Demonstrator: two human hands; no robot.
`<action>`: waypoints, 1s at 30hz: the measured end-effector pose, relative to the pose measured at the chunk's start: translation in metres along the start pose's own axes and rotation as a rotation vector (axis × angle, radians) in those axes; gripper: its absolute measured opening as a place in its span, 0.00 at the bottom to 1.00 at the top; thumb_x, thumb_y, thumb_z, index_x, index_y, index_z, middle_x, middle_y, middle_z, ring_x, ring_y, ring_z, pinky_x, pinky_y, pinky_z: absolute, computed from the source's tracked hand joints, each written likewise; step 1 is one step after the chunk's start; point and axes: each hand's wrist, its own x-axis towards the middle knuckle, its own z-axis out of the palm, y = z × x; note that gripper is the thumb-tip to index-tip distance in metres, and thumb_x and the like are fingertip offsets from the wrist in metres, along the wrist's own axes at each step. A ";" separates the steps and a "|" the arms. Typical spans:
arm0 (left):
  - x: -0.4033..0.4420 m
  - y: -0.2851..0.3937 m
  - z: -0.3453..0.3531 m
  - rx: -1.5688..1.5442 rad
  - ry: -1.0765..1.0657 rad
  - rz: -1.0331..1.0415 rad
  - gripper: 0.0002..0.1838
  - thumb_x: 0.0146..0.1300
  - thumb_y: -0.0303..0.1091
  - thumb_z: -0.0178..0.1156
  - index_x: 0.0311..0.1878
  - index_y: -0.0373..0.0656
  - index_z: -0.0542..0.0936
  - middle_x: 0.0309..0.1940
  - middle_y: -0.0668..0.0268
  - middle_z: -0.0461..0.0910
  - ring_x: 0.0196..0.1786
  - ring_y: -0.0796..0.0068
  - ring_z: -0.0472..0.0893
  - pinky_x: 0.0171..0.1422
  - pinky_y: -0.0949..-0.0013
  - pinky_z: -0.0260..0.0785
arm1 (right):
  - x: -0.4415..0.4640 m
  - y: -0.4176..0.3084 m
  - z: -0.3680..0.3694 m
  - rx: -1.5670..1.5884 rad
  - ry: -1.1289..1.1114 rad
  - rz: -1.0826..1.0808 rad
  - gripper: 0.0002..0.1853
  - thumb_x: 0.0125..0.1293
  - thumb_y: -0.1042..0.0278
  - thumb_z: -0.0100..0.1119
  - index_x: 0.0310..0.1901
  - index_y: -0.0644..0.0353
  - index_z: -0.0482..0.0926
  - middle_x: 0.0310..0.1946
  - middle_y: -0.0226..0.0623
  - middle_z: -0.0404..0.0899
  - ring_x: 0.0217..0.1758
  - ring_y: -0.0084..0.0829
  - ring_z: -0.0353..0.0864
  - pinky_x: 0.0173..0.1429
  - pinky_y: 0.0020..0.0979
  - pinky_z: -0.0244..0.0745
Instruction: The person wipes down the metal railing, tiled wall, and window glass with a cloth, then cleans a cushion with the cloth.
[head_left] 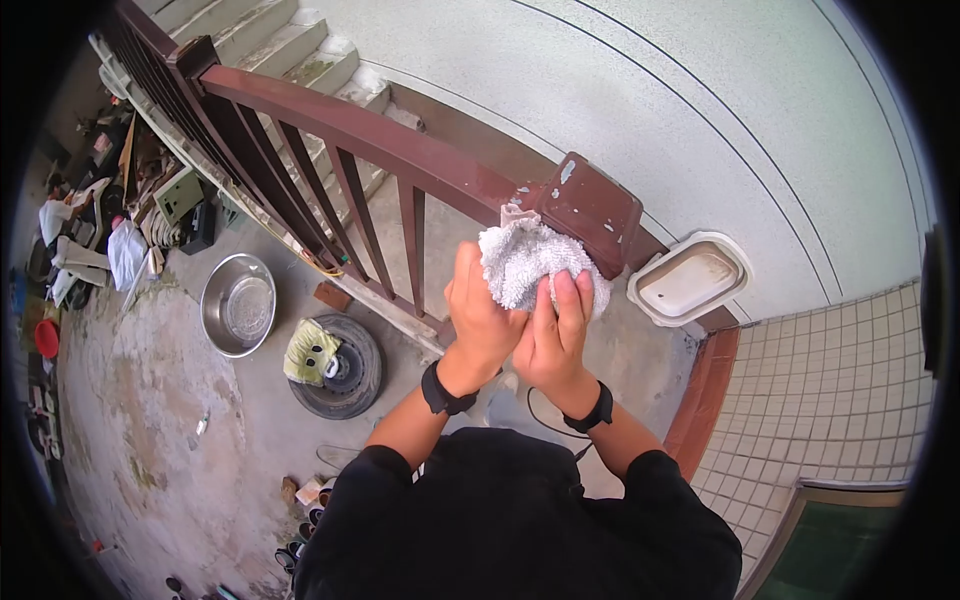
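Observation:
A white terry cloth (540, 258) is bunched up between my hands, at the end of the brown railing (360, 130). My left hand (480, 312) is closed on the cloth's left side. From below and to the right, my right hand (552, 335) grips it with bent fingers over its front. Just beyond the cloth stands the brown railing post (590, 208), its paint chipped in places. The cloth overlaps the near side of the post and railing; whether it touches them I cannot tell.
Right of the post, a white basin (692, 278) stands by the wall. Down on the left floor are a metal bowl (239, 305) and a tire (352, 375) with a yellow-green cloth (312, 352) on it. Concrete steps (300, 60) rise behind the railing; clutter (125, 250) lies far left.

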 end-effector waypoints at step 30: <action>-0.160 -0.106 -0.010 0.109 -0.523 -0.211 0.16 0.54 0.21 0.67 0.48 0.34 0.79 0.41 0.56 0.83 0.39 0.60 0.81 0.51 0.60 0.71 | -0.156 0.051 0.003 0.621 -0.388 0.340 0.33 0.55 0.84 0.60 0.65 0.55 0.73 0.70 0.37 0.61 0.79 0.42 0.58 0.62 0.36 0.79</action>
